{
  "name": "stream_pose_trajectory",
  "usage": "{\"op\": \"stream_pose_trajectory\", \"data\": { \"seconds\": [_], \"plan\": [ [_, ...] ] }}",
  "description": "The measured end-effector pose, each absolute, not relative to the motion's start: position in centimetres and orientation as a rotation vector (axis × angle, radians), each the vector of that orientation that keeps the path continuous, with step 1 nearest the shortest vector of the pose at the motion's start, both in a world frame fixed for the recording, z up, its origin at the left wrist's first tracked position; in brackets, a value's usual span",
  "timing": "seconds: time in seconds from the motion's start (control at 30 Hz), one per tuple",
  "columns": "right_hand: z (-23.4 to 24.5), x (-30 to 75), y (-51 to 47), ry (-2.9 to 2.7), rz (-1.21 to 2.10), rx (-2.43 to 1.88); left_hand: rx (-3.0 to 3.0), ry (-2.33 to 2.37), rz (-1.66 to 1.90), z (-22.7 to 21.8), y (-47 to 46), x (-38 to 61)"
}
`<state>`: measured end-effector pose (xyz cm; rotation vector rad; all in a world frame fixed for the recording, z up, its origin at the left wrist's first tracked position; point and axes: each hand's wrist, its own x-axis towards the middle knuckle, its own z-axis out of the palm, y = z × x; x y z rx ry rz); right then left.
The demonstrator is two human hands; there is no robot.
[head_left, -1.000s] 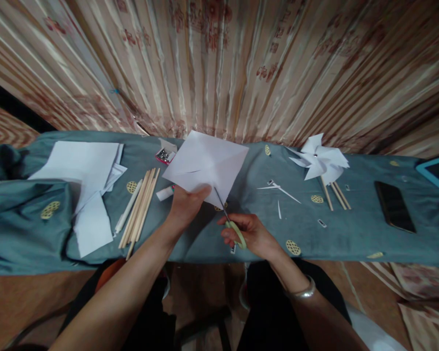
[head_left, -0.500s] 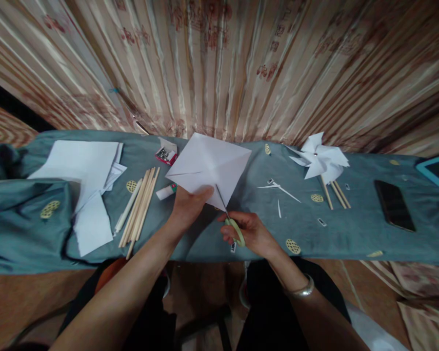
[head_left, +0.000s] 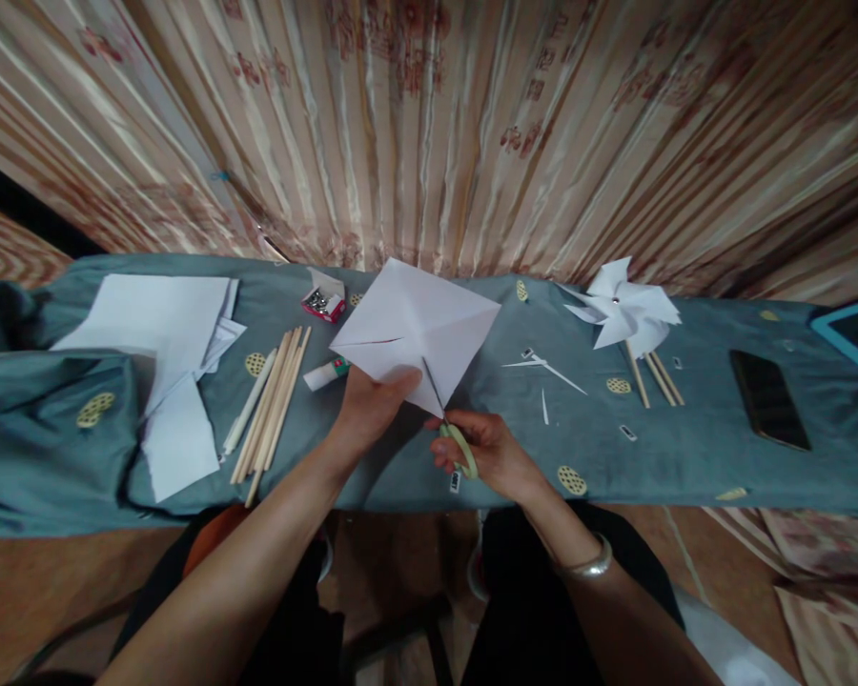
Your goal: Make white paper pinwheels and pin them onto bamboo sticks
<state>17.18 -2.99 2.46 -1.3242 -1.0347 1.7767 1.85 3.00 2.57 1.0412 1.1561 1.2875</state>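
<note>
My left hand (head_left: 368,410) pinches the near edge of a creased white paper square (head_left: 415,329), holding it up over the teal cloth table (head_left: 686,457). My right hand (head_left: 490,453) is closed round green-handled scissors (head_left: 450,424). Their blades run up into the lower corner of the square, along a diagonal crease. A slit shows on the square's left side.
Wooden sticks (head_left: 272,405) and a glue stick (head_left: 327,374) lie left of my hands, a stack of white sheets (head_left: 164,333) further left. A small pin box (head_left: 323,303) sits behind. A finished paper pinwheel (head_left: 625,314), paper scraps (head_left: 543,367), a phone (head_left: 768,398) and a tablet (head_left: 854,333) lie right.
The paper square has shifted slightly right and up, and the scissors have moved further into its lower corner. My right hand has risen a little toward the paper.
</note>
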Motion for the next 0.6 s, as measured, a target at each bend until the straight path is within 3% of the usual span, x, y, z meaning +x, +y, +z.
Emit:
{"op": "stream_pose_trajectory", "data": {
  "seconds": [0.6],
  "plan": [
    [2.60, 17.29, -3.00, -1.073, 1.768, -1.307, 0.967, 1.080, 1.268, 2.51, 2.89, 1.95]
  ]
}}
